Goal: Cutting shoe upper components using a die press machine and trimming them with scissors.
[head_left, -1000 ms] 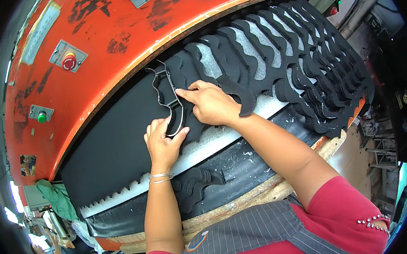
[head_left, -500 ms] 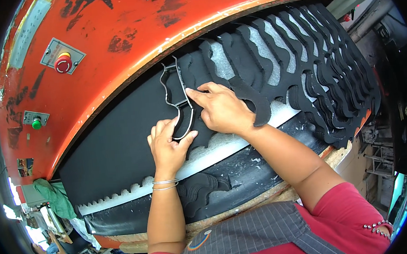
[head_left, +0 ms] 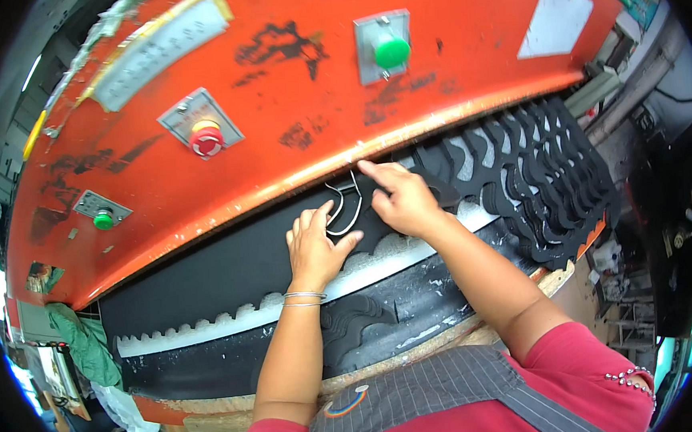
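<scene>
A curved metal cutting die (head_left: 359, 206) stands on a black foam sheet (head_left: 230, 276), its far part hidden behind the orange machine's lower lip. My left hand (head_left: 316, 246) curls round the die's near rounded end, thumb on one side and fingers on the other. At the die's right, my right hand (head_left: 411, 202) stretches its index finger toward the lip, close by the die's edge; its other fingers are bent. Whether that fingertip touches the die or the lip, I cannot tell.
The orange machine (head_left: 276, 140) fills the far side, with a red stop button (head_left: 206, 139) and green buttons (head_left: 391, 52). Cut wavy foam pieces (head_left: 548, 178) crowd the right. A small stack of foam pieces (head_left: 353, 324) lies nearer me, beyond the wooden edge (head_left: 443, 342).
The view has tilted upward, showing more of the orange machine. The lip now covers the die's far part. My right index finger has moved from the die's side toward its far end.
</scene>
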Action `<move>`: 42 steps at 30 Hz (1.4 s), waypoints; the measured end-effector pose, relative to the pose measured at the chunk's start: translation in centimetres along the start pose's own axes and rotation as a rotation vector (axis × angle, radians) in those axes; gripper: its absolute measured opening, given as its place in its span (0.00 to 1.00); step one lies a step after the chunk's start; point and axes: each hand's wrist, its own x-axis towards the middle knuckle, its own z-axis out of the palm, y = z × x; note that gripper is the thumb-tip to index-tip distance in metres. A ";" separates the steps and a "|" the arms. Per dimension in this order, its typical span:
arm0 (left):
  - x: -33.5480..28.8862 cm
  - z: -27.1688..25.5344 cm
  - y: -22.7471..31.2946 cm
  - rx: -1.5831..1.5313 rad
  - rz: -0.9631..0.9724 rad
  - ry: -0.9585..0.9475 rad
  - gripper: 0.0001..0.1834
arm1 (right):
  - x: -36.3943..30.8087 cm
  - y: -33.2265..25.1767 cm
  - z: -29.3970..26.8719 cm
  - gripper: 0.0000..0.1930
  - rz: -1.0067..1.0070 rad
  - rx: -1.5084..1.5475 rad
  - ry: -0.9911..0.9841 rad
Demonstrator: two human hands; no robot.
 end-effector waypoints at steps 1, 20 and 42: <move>-1.1 -1.2 -0.4 -0.190 -0.080 0.003 0.38 | 0.2 -2.4 -1.2 0.20 -0.065 0.026 0.095; -13.9 -27.6 -4.6 -0.145 0.026 0.752 0.17 | 4.5 -17.2 -10.0 0.22 -0.483 -0.473 1.048; -32.9 -8.1 8.0 0.255 0.041 0.053 0.22 | -28.2 -20.6 -1.0 0.22 -0.146 -0.583 -0.410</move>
